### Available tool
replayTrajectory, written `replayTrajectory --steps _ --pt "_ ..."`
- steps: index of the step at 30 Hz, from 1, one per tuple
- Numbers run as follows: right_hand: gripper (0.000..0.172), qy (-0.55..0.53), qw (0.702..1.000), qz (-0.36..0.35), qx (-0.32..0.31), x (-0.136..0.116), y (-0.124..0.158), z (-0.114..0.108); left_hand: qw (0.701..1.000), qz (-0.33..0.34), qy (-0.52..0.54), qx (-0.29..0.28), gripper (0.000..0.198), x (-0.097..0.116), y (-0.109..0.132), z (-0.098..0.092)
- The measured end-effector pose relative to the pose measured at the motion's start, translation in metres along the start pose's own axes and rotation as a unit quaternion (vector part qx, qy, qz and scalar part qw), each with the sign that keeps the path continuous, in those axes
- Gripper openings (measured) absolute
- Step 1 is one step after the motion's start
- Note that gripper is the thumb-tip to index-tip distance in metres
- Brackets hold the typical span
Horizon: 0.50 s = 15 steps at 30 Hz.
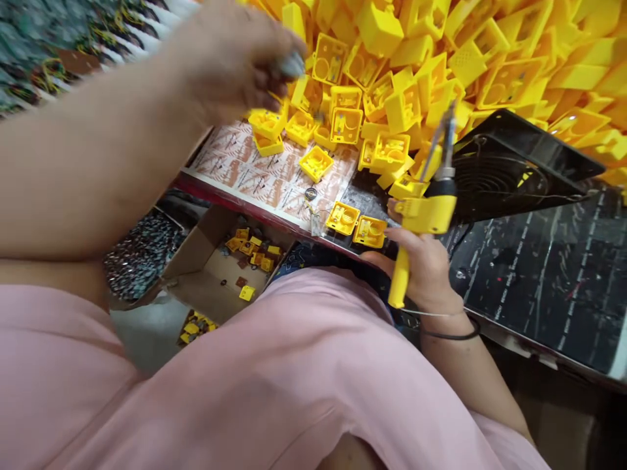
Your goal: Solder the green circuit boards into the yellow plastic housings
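My right hand (428,267) is wrapped around a yellow soldering gun (426,214), whose metal tip points up and away from me. Close beside its fingers, at the table edge, lie two open yellow plastic housings, a right one (370,232) and a left one (342,218). My left hand (235,59) is raised over the left part of the table, blurred by motion. Its fingers are curled around a small greyish shiny thing (291,65) too smeared to name. Below it, a single housing (316,163) rests near a small round black-rimmed part (311,194).
A large heap of yellow housings (382,32) covers the back of the table. A black fan (519,163) leans at the right. Wired parts (59,72) lie at upper left. Below the edge are a cardboard box (196,287) with yellow pieces and a pile of small metallic parts (142,254).
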State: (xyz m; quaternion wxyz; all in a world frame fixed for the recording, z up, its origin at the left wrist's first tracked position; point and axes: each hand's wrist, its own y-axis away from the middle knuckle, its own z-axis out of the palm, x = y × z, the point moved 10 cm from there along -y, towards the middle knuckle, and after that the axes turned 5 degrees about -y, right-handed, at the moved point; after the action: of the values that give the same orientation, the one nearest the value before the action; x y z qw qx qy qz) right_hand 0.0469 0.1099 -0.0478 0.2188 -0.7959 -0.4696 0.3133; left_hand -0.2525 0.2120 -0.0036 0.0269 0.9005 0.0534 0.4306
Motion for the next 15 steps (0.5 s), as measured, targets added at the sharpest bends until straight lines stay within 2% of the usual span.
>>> replayTrajectory --steps 2,3,6,8,11,13,15 --pt "0.032 -0.002 1.000 0.005 -0.020 0.002 0.000 0.014 0.993 -0.062 0.097 -0.017 0.052 -0.006 0.022 0.049" --pt "0.032 0.005 1.000 0.011 -0.019 0.004 0.000 0.018 0.992 -0.058 0.107 -0.044 0.049 -0.005 0.032 0.071" --pt "0.031 0.034 0.999 0.007 0.006 0.002 0.002 0.016 0.997 0.025 -0.017 -0.077 0.045 -0.001 0.059 0.103" --pt "0.033 0.035 0.999 -0.014 0.008 -0.002 0.001 0.013 0.977 0.091 -0.162 -0.104 0.043 -0.001 0.075 0.114" --pt "0.044 0.015 1.000 -0.022 0.015 -0.004 0.001 0.005 0.920 0.151 -0.350 -0.090 0.044 0.001 0.088 0.113" --pt "0.051 0.011 1.000 -0.008 0.023 -0.001 0.003 -0.002 0.902 0.172 -0.388 -0.074 0.047 0.008 0.090 0.110" --pt "0.054 0.009 1.000 0.005 0.026 0.002 0.007 -0.007 0.905 0.190 -0.373 -0.075 0.047 0.016 0.089 0.112"
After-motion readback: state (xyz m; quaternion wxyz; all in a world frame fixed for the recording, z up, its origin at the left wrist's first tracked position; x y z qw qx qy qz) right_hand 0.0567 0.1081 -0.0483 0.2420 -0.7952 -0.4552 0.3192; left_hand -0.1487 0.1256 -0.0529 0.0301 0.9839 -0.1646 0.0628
